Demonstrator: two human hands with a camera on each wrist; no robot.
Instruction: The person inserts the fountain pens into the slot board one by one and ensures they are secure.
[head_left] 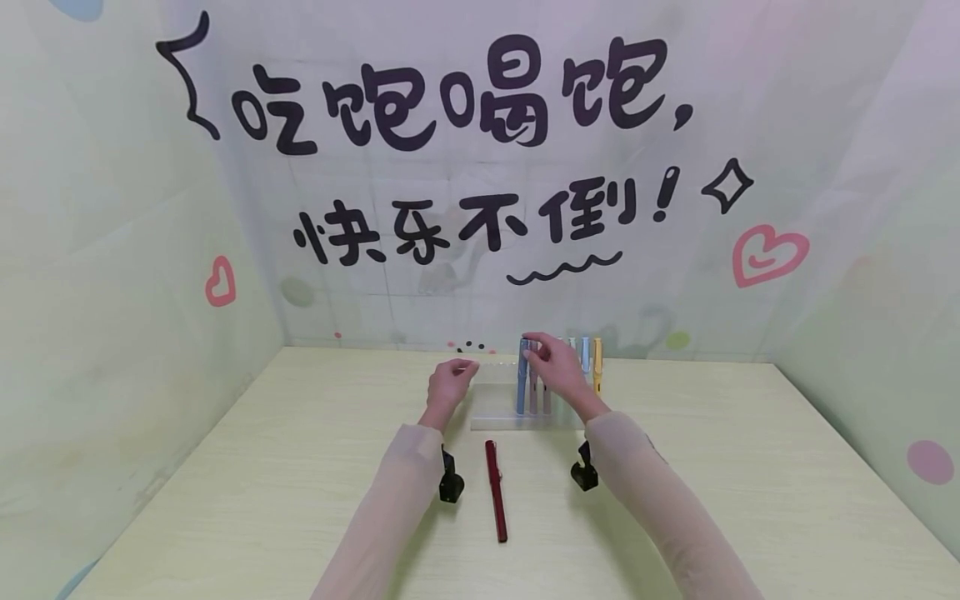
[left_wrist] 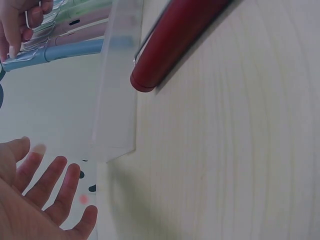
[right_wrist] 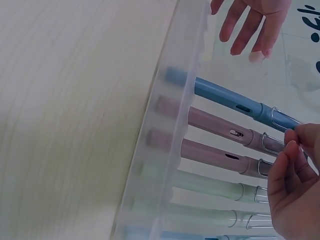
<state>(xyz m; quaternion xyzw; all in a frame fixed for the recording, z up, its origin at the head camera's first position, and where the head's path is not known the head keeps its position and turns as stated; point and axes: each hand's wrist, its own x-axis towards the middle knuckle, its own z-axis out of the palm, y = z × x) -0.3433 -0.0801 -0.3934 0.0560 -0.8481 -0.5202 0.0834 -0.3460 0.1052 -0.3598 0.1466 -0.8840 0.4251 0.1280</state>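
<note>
A blue fountain pen (head_left: 521, 387) stands upright in a translucent pen rack (head_left: 495, 423), left of two mauve pens (right_wrist: 215, 125). My right hand (head_left: 562, 368) pinches the blue pen near the top of its cap, its thumb and forefinger close together by the clip. My left hand (head_left: 448, 385) hovers at the rack's left end; the left wrist view shows its fingers spread and holding nothing. On the table in front of the rack lies a dark red pen (head_left: 496, 492), its clip facing right in the head view.
To the right of the mauve pens, pale green pens (right_wrist: 210, 185), a light blue pen (head_left: 586, 354) and a yellow pen (head_left: 597, 367) stand in the same rack. A printed cloth wall (head_left: 480, 317) rises behind the pale wooden table (head_left: 337, 467).
</note>
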